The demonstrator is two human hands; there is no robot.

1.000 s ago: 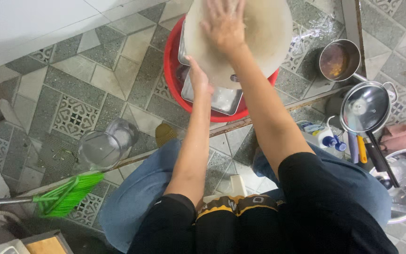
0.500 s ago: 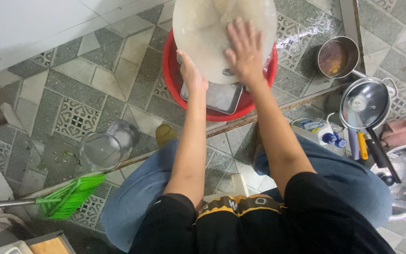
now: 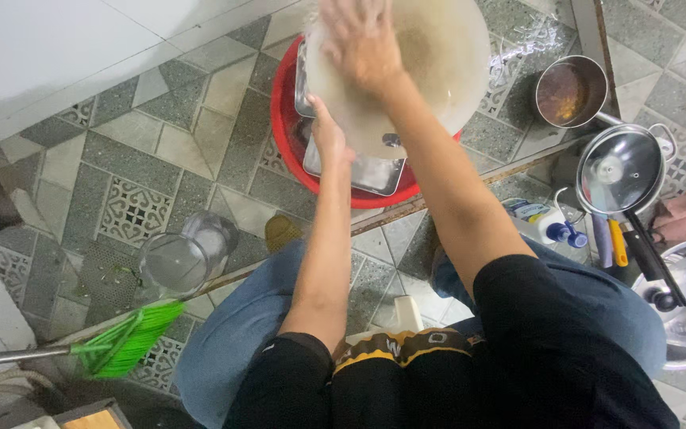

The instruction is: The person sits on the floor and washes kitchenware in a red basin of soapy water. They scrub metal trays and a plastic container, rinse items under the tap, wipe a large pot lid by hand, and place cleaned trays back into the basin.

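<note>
Over the red basin (image 3: 283, 135) on the tiled floor, a large round pale pan (image 3: 438, 71) is tipped up on edge, and the right hand (image 3: 363, 40) now lies flat and spread against its upper left face, blurred with motion; half a second ago that hand was lower and more to the right on the surface, and a second ago it was high again, so it is sweeping round the pan, which reads as scrubbing under way rather than finished. The left hand (image 3: 329, 137) is closed on the pan's lower left rim, thumb up, steadying it much as before. The pan looks wet and cloudy, with a brownish film near its middle and a small dark fitting low on its face. Beneath it in the basin lie metal trays (image 3: 363, 171). To the right stand a small steel pot (image 3: 572, 91) with brown residue, a pan lid (image 3: 621, 171) and a dish-soap bottle (image 3: 545, 222); to the left, a clear glass jug (image 3: 180, 258) and a green broom (image 3: 121, 343). The person squats in blue jeans.
</note>
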